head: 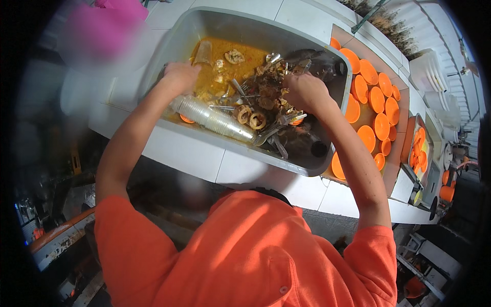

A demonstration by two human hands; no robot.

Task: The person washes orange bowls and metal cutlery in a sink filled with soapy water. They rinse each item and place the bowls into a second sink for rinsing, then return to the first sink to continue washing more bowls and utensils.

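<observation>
A grey plastic tub [245, 147] holds brown-orange liquid, food scraps, bones and used cutlery. My left hand [181, 78] is over the tub's left side, its fingers bent; what they touch is hidden. Just below it lies a long stack of clear plastic cups [215, 119], and a single clear cup [203, 52] lies beyond it. At the right, my right hand [305, 90] reaches into the scraps, fingertips mostly hidden, beside metal cutlery [285, 69]. Two cut bone rings [257, 120] lie between the cup stack and the scraps. Dark bottles [320, 69] lie along the tub's right side.
Right of the tub, a tiled basin [401, 142] holds many orange bowls and dishes [376, 99] in murky water. Farther right is a metal sink [431, 161] with more orange dishes. White tiles [184, 157] edge the counter. A blurred pink object [111, 30] is at upper left.
</observation>
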